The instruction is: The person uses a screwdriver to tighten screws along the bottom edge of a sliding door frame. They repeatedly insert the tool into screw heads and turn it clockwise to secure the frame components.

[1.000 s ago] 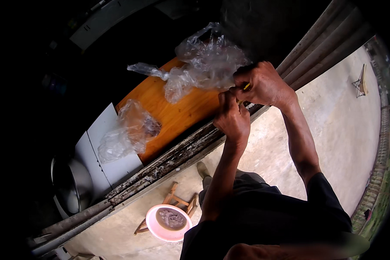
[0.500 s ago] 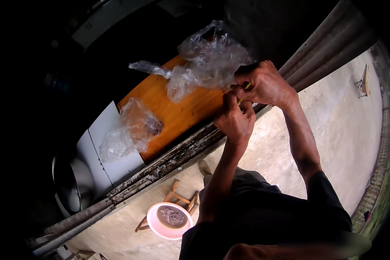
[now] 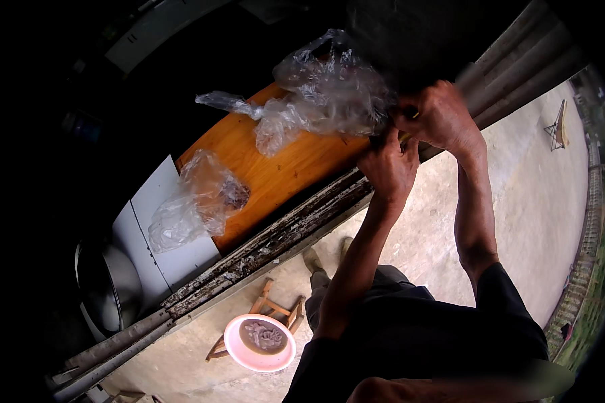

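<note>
My right hand is closed at the far right end of the orange wooden board. A small yellow bit shows between its fingers, too little to name. My left hand is just below and left, its fingers bent and pressed together close to the right hand; another yellowish sliver shows there. Left of the hands, a heap of clear plastic bags lies on the board, with a twisted end sticking out leftward. Farther left a second clear plastic bag has a dark lump inside.
A weathered ledge runs along the board's near side. At left are a white panel and a metal pot. Below, a pink basin with greyish contents in murky liquid rests on a wooden stool. The background is very dark.
Both hands have shifted to the right and slightly away from me along the board's edge, staying close together. The bags and the basin stay in place.
</note>
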Motion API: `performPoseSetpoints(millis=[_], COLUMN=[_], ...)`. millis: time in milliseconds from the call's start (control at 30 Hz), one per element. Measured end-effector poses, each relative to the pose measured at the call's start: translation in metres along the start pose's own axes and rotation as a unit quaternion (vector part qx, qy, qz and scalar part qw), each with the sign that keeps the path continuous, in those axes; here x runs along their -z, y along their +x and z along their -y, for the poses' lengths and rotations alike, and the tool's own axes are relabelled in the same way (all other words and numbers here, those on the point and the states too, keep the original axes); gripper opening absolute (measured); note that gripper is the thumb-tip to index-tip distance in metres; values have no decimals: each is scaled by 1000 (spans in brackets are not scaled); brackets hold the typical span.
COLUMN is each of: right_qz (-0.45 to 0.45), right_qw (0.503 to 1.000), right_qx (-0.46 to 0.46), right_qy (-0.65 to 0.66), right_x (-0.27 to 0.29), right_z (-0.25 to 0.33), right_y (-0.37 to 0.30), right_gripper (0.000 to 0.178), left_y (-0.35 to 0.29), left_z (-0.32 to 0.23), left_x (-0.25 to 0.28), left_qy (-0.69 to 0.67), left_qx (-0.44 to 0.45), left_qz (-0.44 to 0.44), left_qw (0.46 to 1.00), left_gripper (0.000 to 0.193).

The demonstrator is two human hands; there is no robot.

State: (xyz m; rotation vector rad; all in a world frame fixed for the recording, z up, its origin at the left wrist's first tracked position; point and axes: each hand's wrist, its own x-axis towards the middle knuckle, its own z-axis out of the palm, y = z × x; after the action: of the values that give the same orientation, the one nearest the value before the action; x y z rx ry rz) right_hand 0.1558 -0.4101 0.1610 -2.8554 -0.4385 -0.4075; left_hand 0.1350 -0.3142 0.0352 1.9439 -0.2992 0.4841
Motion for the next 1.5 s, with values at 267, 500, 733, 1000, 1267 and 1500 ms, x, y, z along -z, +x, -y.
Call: performPoseSetpoints(millis=[267,500,733,1000,1267,1500], right_qz=[-4,32,36,58,-6,-33], right_qw=[1000,998,999,994,996,994], right_qx=[2,-38,-25,-89,-90,-88], right_qy=[-31,-42,-12,-14,9,54], right_x=[-1,-5,-21,-13,-19,-48], right_z=[2,7,8,14,36,63], right_y=[-1,-5,-1,-3,-27,-49], right_gripper=[13,15,15,14,9,13], left_y=[2,-2,0,-2,-14,-34], left_z=[3,9,11,11,31,43], left_x=[15,27,29,32,56,94], left_qy=[-27,-25,-10,25,10,35], left_qx=[15,26,71,31,-83,-54], left_qz=[19,73,111,85,38,91], left_qw=[999,997,991,996,996,994], left_gripper=[39,41,38,38,34,31])
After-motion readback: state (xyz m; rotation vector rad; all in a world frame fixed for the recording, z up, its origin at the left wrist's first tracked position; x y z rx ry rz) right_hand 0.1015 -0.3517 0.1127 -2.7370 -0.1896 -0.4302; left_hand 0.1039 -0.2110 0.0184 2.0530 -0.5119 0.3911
